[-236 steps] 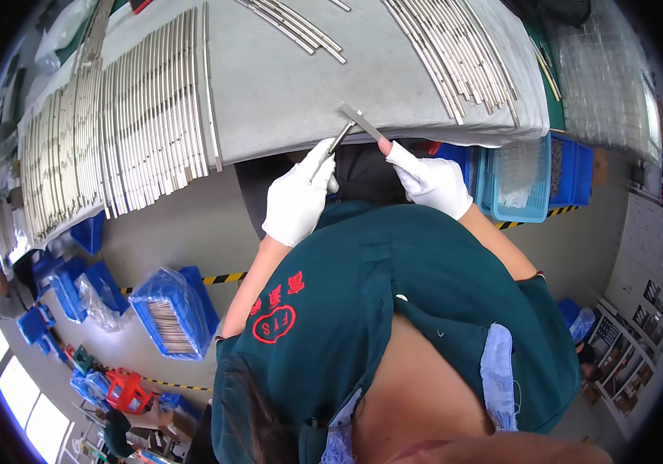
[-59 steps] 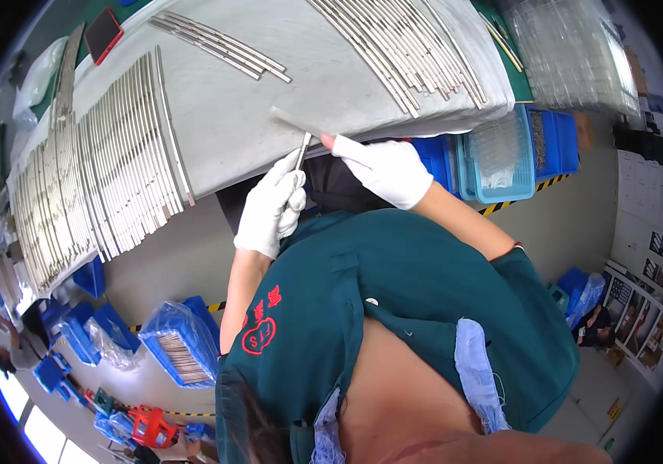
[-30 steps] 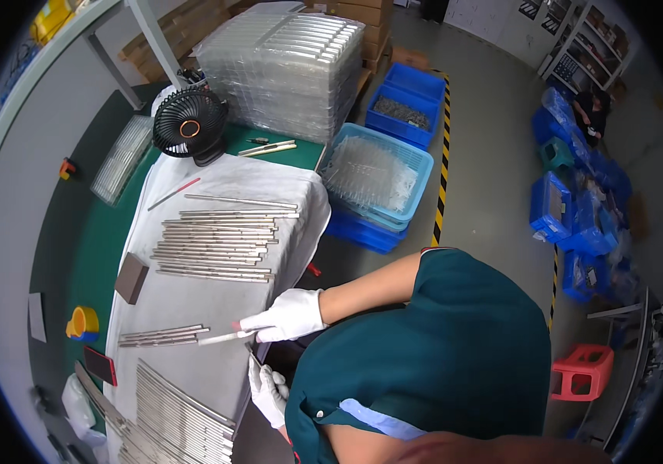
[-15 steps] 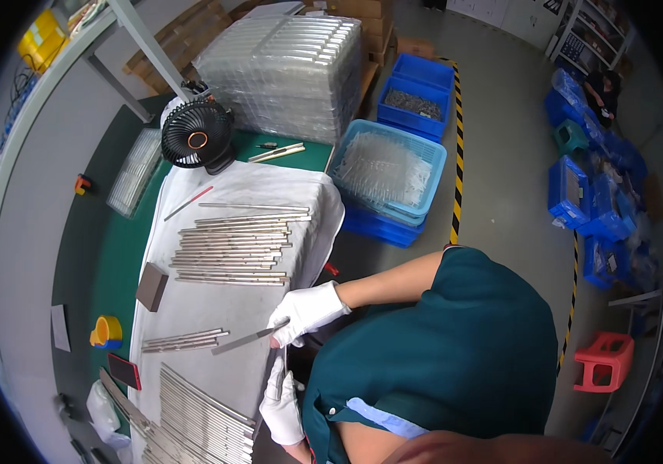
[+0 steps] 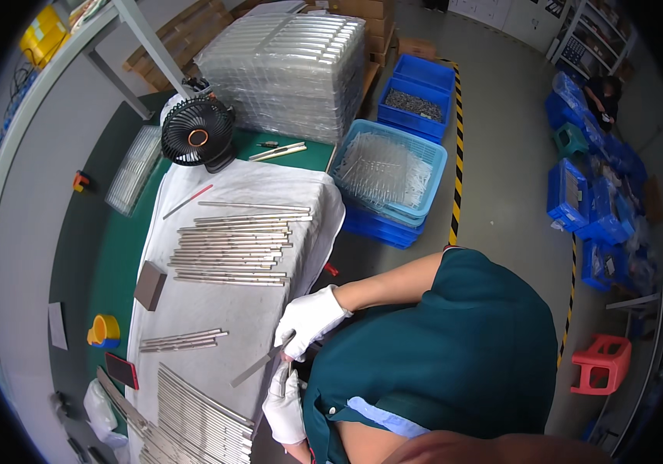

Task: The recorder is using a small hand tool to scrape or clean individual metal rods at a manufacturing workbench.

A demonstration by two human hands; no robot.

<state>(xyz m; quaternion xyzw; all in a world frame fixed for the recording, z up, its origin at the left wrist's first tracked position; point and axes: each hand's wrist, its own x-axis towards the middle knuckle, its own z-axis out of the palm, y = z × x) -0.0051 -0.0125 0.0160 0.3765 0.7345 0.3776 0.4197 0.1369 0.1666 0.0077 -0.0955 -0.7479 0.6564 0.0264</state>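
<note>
The right hand point(image 5: 310, 321) is curled, its forearm point(image 5: 385, 284) stretched out; the left hand point(image 5: 283, 408) is held close beside it.

One left hand point(image 5: 283, 412) and one right hand point(image 5: 313, 317) are showing, both wearing white gloves. One flat metal strip point(image 5: 254, 368) is sticking out. More than ten upper rods point(image 5: 231, 255) are lying close together, more than ten lower rods point(image 5: 206, 410) too, and about four middle rods point(image 5: 184, 340). One black fan point(image 5: 198, 133), one brown block point(image 5: 150, 286), one red-edged phone point(image 5: 122, 371) are resting. One red stool point(image 5: 613, 359), one green stool point(image 5: 571, 141) are standing.
</note>
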